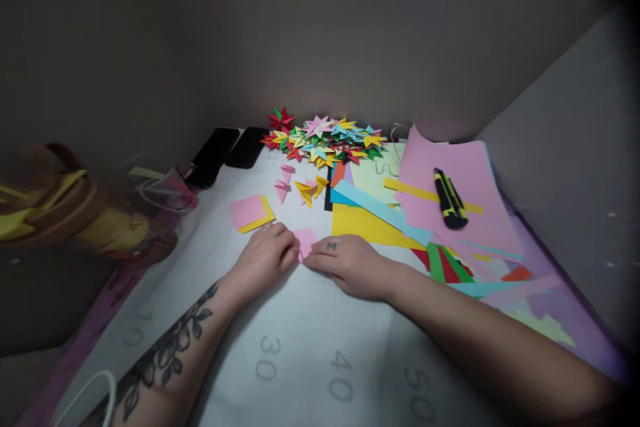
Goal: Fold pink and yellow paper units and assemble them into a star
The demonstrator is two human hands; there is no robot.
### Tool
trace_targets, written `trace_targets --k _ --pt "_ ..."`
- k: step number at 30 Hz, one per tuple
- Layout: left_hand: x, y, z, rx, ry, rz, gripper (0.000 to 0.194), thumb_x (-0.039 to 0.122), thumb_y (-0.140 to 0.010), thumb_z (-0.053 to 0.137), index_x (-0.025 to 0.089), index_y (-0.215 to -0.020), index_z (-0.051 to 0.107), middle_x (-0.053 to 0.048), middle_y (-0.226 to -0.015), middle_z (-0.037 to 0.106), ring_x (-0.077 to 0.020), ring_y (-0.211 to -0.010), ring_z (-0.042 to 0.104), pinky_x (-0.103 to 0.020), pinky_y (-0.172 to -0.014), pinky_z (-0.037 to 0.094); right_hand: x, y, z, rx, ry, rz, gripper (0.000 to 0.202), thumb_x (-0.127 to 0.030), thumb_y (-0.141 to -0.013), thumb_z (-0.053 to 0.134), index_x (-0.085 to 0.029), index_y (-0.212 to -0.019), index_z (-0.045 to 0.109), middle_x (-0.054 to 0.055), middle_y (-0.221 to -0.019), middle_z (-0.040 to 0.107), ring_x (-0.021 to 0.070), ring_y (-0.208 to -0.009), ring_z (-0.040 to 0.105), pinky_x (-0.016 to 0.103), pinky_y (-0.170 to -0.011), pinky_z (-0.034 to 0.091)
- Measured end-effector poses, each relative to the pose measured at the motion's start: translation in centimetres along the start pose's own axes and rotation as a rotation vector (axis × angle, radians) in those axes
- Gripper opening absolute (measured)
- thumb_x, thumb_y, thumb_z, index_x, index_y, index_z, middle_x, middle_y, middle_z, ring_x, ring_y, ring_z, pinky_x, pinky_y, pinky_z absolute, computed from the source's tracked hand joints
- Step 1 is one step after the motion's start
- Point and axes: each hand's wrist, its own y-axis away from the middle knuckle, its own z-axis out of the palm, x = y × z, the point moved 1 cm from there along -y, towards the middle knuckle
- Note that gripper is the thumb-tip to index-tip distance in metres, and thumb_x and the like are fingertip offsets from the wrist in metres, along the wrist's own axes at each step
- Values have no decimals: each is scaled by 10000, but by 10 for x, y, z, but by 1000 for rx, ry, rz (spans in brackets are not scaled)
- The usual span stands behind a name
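Note:
A small pink paper square (305,241) lies between my two hands on the white numbered sheet (300,320). My left hand (267,255) is closed at its left edge, thumb and fingers pressed together on the paper. From the other side my right hand (350,261) has its fingertips together on the lower right part of the same square. Just beyond my left hand sits a stack of pink and yellow paper squares (250,212). Folded pink pieces (283,185) and folded yellow pieces (306,192) stand a little farther back.
Many-coloured paper stars (325,137) are heaped at the back. A black and yellow utility knife (450,200) rests on pink paper sheets (465,167) at right, near loose paper strips (450,263). Two dark phones (247,148) and a lidded cup (115,227) are at left.

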Motion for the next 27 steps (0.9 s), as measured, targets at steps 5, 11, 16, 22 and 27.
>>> trace_targets --k 5,11,16,22,27 --pt "2 -2 1 -17 -26 -30 190 227 -868 438 166 -822 612 -55 -825 572 -188 -786 507 -310 -690 375 0 -1 3 6 51 -36 277 -134 -860 465 -203 -1065 639 54 -895 687 176 -848 578 279 -658 416" --pt "4 -5 4 -15 -80 -52 186 222 -856 449 167 -810 620 -59 -820 577 -193 -778 517 -315 -691 376 0 -2 1 -10 62 -43 255 -120 -849 468 -204 -992 662 44 -853 674 168 -822 563 276 -633 388" --pt "5 -7 4 -22 -106 -84 176 213 -842 463 163 -815 630 -68 -833 590 -202 -786 528 -319 -699 381 0 -2 2 -7 54 -34 258 -111 -847 468 -210 -991 658 39 -849 670 165 -822 555 273 -641 378" --pt "7 -10 5 -22 -116 -113 165 209 -832 470 168 -792 625 -68 -825 591 -210 -791 532 -323 -700 382 -1 -3 3 -13 50 -30 247 -106 -831 482 -194 -980 657 47 -839 661 172 -821 542 282 -649 372" --pt "7 -7 6 -10 -87 -144 139 217 -839 473 166 -786 591 -71 -825 581 -214 -803 527 -321 -695 383 -6 -3 3 -68 92 9 273 -146 -869 469 -189 -1089 623 69 -874 642 188 -815 512 302 -648 363"
